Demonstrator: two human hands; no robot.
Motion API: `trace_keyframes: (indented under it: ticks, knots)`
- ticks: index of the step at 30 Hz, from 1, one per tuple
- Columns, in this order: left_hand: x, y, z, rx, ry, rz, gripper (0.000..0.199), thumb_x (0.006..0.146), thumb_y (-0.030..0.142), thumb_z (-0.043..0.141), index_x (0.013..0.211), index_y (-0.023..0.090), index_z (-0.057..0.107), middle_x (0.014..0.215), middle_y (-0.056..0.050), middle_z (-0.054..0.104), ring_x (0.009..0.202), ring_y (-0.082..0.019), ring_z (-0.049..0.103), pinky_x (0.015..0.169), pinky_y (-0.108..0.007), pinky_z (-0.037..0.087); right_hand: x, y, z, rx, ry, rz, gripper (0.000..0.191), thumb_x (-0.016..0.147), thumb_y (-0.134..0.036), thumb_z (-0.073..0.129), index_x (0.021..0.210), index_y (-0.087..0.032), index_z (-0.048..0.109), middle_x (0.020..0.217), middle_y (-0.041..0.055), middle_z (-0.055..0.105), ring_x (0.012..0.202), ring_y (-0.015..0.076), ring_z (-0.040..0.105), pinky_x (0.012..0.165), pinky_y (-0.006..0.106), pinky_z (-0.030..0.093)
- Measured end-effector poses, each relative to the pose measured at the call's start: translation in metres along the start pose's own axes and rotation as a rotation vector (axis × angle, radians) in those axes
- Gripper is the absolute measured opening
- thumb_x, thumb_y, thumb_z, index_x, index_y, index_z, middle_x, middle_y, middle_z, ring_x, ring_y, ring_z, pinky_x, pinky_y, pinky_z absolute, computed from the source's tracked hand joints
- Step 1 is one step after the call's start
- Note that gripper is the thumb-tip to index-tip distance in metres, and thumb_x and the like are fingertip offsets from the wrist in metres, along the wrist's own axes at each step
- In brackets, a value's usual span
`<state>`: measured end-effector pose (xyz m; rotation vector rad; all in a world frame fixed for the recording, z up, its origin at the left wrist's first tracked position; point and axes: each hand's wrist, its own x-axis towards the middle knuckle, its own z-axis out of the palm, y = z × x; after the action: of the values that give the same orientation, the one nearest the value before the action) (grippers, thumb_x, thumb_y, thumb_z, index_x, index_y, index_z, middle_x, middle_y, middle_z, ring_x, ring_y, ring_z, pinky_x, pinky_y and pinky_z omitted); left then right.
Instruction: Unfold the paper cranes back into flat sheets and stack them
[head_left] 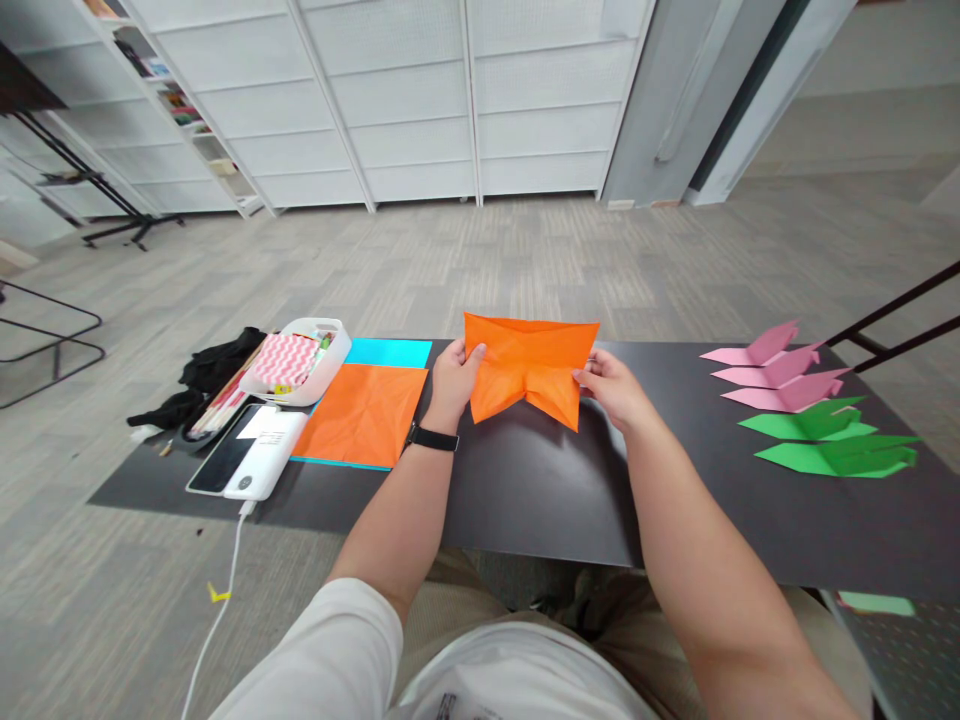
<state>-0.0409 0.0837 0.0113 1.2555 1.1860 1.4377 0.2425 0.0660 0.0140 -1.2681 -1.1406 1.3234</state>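
Observation:
An orange sheet of origami paper (pixel 534 358), creased and bent inward at its lower edge, is held up above the dark table (pixel 540 490). My left hand (pixel 454 380) pinches its left edge, thumb in front. At the right edge, my right hand (pixel 611 386) grips the paper between thumb and fingers. Left of my left hand lies another orange sheet (pixel 367 412), with faint creases, on top of a blue sheet (pixel 391 352). Fingers behind the held paper are hidden.
Folded pink paper shapes (pixel 769 370) and green ones (pixel 836 455) stand in a row at the right. On the left are a white basket (pixel 341 345), a black cloth (pixel 217 362), a phone (pixel 229 462) and a white power bank (pixel 268 455) with a cable (pixel 225 590).

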Motion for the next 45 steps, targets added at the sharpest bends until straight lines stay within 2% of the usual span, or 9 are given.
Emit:
trace_keyframes:
  ticks: [9, 14, 18, 21, 24, 28, 35, 38, 45]
  knots:
    - [0.001, -0.005, 0.000, 0.079, 0.025, -0.009, 0.039, 0.089, 0.044, 0.081, 0.116, 0.019, 0.069, 0.100, -0.008, 0.078, 0.095, -0.025, 0.075, 0.087, -0.038, 0.060, -0.005, -0.007, -0.003, -0.028, -0.001, 0.034, 0.037, 0.064, -0.030, 0.074, 0.100, -0.027, 0.066, 0.095, 0.0011, 0.076, 0.085, 0.0201, 0.070, 0.069, 0.030, 0.054]
    - [-0.011, 0.017, 0.001, 0.161, 0.375, 0.416, 0.027, 0.099, 0.042, 0.070, 0.116, 0.021, 0.064, 0.102, -0.005, 0.069, 0.093, -0.017, 0.068, 0.087, -0.031, 0.056, 0.001, -0.003, -0.003, -0.074, 0.102, 0.050, 0.045, 0.063, -0.028, 0.069, 0.108, -0.027, 0.066, 0.083, -0.0007, 0.071, 0.071, 0.0193, 0.067, 0.061, 0.029, 0.050]
    - [-0.039, 0.033, 0.018, 0.304, -0.009, 0.590, 0.017, 0.102, 0.039, 0.066, 0.108, 0.023, 0.066, 0.096, -0.003, 0.069, 0.085, -0.016, 0.067, 0.082, -0.030, 0.056, 0.006, 0.003, -0.003, -0.095, 0.159, -0.010, 0.048, 0.064, -0.032, 0.066, 0.112, -0.027, 0.064, 0.077, -0.0029, 0.066, 0.067, 0.0190, 0.064, 0.060, 0.029, 0.048]
    - [-0.055, 0.028, 0.038, 0.499, -0.401, 0.507, 0.043, 0.092, 0.038, 0.081, 0.127, 0.022, 0.063, 0.118, -0.009, 0.071, 0.103, -0.022, 0.070, 0.091, -0.036, 0.059, 0.005, 0.004, 0.000, -0.090, 0.168, -0.050, 0.049, 0.064, -0.034, 0.066, 0.113, -0.026, 0.064, 0.074, -0.0043, 0.063, 0.067, 0.0186, 0.062, 0.060, 0.029, 0.048]
    - [-0.058, 0.017, 0.051, 0.656, -0.505, 0.444, 0.036, 0.089, 0.032, 0.084, 0.119, 0.022, 0.068, 0.122, -0.010, 0.070, 0.115, -0.027, 0.067, 0.106, -0.045, 0.055, 0.002, 0.002, 0.002, -0.077, 0.165, -0.072, 0.049, 0.066, -0.036, 0.068, 0.113, -0.026, 0.065, 0.071, -0.0056, 0.059, 0.065, 0.0178, 0.059, 0.060, 0.030, 0.048]
    - [-0.054, 0.014, 0.052, 0.620, -0.500, 0.328, 0.003, 0.092, 0.021, 0.073, 0.091, 0.023, 0.073, 0.106, -0.007, 0.070, 0.105, -0.025, 0.067, 0.105, -0.043, 0.052, -0.001, -0.001, 0.004, -0.069, 0.160, -0.093, 0.045, 0.069, -0.039, 0.071, 0.113, -0.028, 0.066, 0.071, -0.0059, 0.057, 0.067, 0.0183, 0.059, 0.064, 0.032, 0.053]
    - [-0.058, 0.031, 0.045, 0.507, -0.470, 0.350, 0.010, 0.096, 0.023, 0.063, 0.094, 0.024, 0.072, 0.098, -0.007, 0.071, 0.095, -0.024, 0.064, 0.096, -0.037, 0.050, -0.002, -0.005, -0.002, -0.072, 0.213, -0.105, 0.051, 0.075, -0.045, 0.075, 0.124, -0.031, 0.066, 0.082, -0.0024, 0.063, 0.079, 0.0205, 0.063, 0.067, 0.033, 0.057]
    - [-0.058, 0.035, 0.041, 0.483, -0.454, 0.314, 0.012, 0.099, 0.029, 0.062, 0.096, 0.023, 0.072, 0.096, -0.007, 0.072, 0.090, -0.022, 0.065, 0.093, -0.037, 0.053, -0.003, -0.011, -0.007, -0.095, 0.216, -0.178, 0.042, 0.085, -0.050, 0.067, 0.125, -0.037, 0.071, 0.113, 0.0033, 0.069, 0.104, 0.0235, 0.067, 0.079, 0.035, 0.061]
    - [-0.054, 0.032, 0.040, -0.263, -0.402, -0.098, 0.035, 0.083, 0.039, 0.079, 0.113, 0.022, 0.073, 0.114, -0.008, 0.079, 0.119, -0.029, 0.072, 0.106, -0.043, 0.055, -0.003, -0.010, -0.004, 0.011, 0.159, -0.118, 0.055, 0.085, -0.049, 0.074, 0.137, -0.042, 0.061, 0.146, 0.0015, 0.065, 0.141, 0.0243, 0.057, 0.114, 0.046, 0.052]
